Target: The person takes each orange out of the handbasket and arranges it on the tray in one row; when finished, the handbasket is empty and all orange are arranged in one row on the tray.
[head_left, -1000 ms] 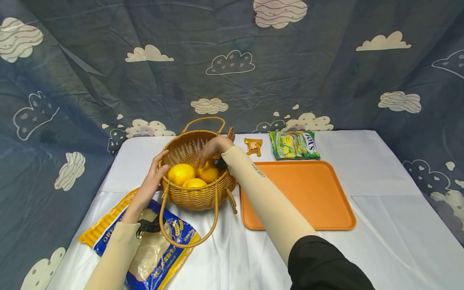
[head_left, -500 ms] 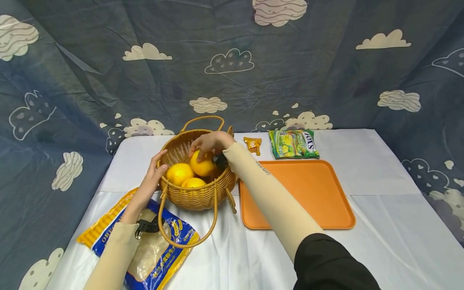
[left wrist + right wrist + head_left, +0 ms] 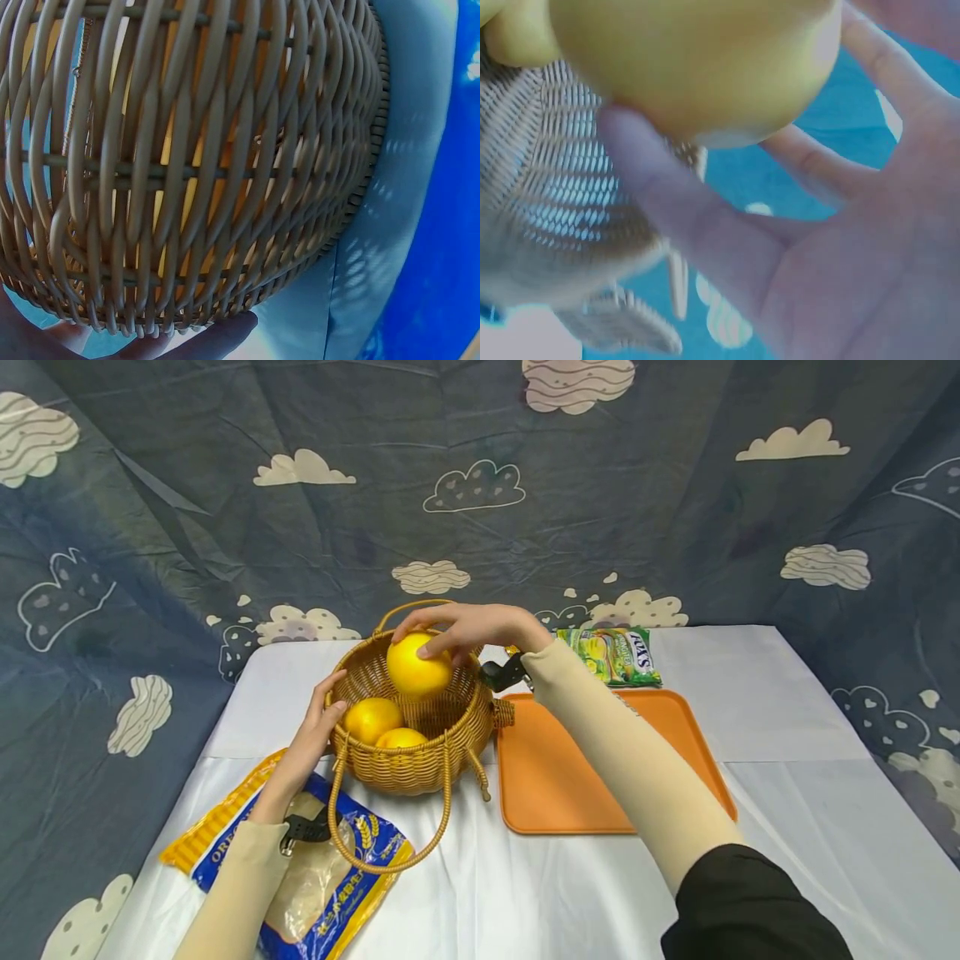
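My right hand (image 3: 480, 625) grips a round yellow-orange fruit, most like an orange (image 3: 417, 667), above the open mouth of the wicker basket (image 3: 401, 774). In the right wrist view, the thumb and fingers spread around that orange (image 3: 705, 64). Two more oranges (image 3: 372, 720) lie inside the basket, low at its near left side. At the basket's left rim my left hand (image 3: 309, 727) holds on with its thumb and fingers. The left wrist view shows the basket's woven wall (image 3: 202, 150) close up, the fingertips along its rim.
An orange tray (image 3: 562, 777) lies right of the basket, partly under the right forearm. Behind it is a green snack bag (image 3: 611, 656); a small orange packet is mostly hidden. A blue and yellow bag (image 3: 315, 877) lies under the left wrist, crossed by a basket handle (image 3: 442, 827).
My right hand has lifted an orange from among the others inside the basket, up and slightly back, to above its mouth. The left hand stays at the rim.
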### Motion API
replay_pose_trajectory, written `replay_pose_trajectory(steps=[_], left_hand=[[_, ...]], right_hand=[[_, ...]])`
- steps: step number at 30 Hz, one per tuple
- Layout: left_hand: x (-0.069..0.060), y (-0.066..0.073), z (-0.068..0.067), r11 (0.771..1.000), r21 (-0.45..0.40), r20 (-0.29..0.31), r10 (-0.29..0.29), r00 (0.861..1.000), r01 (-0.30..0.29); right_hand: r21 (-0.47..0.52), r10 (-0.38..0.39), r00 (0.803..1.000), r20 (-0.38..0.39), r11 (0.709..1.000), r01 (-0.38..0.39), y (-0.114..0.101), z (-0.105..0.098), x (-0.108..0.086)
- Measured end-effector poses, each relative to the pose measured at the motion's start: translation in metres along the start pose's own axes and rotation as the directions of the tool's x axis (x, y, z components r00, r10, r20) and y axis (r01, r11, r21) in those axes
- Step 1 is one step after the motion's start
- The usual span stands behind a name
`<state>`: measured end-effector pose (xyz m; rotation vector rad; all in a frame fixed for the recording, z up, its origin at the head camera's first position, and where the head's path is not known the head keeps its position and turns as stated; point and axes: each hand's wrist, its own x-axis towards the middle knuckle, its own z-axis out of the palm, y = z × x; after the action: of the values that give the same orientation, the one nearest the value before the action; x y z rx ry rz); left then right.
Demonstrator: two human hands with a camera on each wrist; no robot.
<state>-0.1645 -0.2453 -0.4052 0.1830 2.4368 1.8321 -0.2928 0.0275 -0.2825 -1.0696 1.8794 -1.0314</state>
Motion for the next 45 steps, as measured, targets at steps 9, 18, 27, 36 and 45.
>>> replay_pose_trajectory(steps=[9, 18, 27, 36, 45], left_hand=[[0.001, 0.000, 0.002, 1.000, 0.006, -0.003, 0.009, 1.000, -0.009], [-0.001, -0.001, 0.001, 1.000, 0.018, -0.017, -0.002, 1.000, 0.002], [-0.002, -0.001, 0.001, 1.000, 0.006, -0.016, 0.002, 1.000, -0.002], [-0.001, 0.000, 0.001, 1.000, -0.004, -0.010, 0.015, 1.000, -0.016], [-0.001, 0.000, 0.001, 1.000, 0.005, -0.018, 0.022, 1.000, -0.022]], right_hand=[[0.136, -0.031, 0.990, -0.140, 0.989, 0.051, 0.031, -0.012, -0.071], [0.181, 0.109, 0.951, -0.289, 0.982, -0.058, 0.080, 0.000, -0.135], [0.195, 0.254, 0.923, -0.289, 0.960, -0.203, 0.126, 0.037, -0.155], [0.155, 0.255, 0.920, -0.296, 0.964, -0.217, 0.139, 0.066, -0.151], [0.134, 0.203, 0.935, -0.290, 0.976, -0.170, 0.141, 0.074, -0.146]])
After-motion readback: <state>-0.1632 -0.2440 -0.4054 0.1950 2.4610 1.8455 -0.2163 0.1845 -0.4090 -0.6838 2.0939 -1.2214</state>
